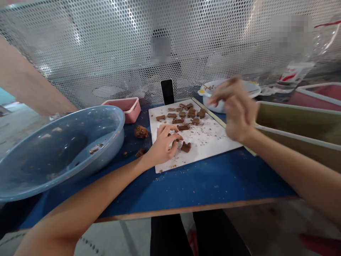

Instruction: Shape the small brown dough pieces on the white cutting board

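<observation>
My left hand (168,142) rests low over the white board (210,144), its fingers curled round a small brown piece that they mostly hide. Just right of its fingertips lies a brown, block-like piece with a notched edge (185,147). More such brown pieces (182,114), several in loose rows, cover the far part of the board, with crumbs scattered around them. My right hand (237,110) is raised above the board's right edge, in front of a white basin (220,106). Motion smears its bent fingers, and whether they hold anything cannot be made out.
At left a large blue basin (117,133) stands on the blue table (202,185), near a pink tub (133,110) and a rough brown lump (141,131). A phone (167,91) leans against perforated metal (119,42). Olive bins (298,117) and a clear bottle (293,73) are at right.
</observation>
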### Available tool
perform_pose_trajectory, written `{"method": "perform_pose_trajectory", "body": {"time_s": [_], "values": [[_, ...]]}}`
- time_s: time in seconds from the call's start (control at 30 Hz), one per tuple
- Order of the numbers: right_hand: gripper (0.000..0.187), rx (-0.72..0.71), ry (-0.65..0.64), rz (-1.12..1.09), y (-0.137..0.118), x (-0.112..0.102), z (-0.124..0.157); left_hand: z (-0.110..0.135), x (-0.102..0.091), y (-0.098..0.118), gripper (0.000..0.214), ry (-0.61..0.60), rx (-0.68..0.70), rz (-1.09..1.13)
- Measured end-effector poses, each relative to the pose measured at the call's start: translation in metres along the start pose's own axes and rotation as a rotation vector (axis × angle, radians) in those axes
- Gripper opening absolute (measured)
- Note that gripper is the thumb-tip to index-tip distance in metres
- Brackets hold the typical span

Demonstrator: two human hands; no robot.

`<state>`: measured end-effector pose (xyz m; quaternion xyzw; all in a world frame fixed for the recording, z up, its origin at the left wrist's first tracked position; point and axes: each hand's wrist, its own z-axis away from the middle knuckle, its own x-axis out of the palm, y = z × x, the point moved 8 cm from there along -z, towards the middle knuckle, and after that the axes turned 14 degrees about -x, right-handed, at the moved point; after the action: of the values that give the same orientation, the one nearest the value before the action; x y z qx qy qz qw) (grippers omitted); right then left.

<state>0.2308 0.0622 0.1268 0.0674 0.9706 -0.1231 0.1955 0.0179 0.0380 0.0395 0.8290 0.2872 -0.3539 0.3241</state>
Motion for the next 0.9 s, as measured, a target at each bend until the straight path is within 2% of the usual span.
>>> {"method": "perform_pose_trajectory", "body": {"time_s": [0.07, 0.17, 0.23, 0.47, 0.63, 0.9], "values": [[0.061, -0.013, -0.02, -0.07, -0.004, 0.008, 0.008, 0.0, -0.001, 0.0, 0.031, 0.002, -0.001, 0.006], [0.06, 0.038, -0.299, -0.125, -0.011, 0.037, 0.022, -0.001, -0.003, 0.001, 0.033, 0.018, 0.011, 0.012], [0.062, 0.078, -0.389, -0.085, -0.013, 0.045, 0.028, -0.001, -0.004, 0.002, 0.032, 0.027, 0.026, 0.009], [0.068, 0.207, -0.484, -0.061, -0.004, 0.061, 0.04, -0.001, -0.002, -0.001, 0.029, 0.024, -0.006, -0.021], [0.071, 0.239, -0.537, -0.079, 0.004, 0.072, 0.051, -0.001, -0.002, -0.004, 0.027, 0.035, -0.009, -0.008], [0.073, 0.287, -0.45, -0.065, 0.02, 0.069, 0.053, 0.0, -0.001, -0.005, 0.029, 0.05, -0.001, -0.005]]}}
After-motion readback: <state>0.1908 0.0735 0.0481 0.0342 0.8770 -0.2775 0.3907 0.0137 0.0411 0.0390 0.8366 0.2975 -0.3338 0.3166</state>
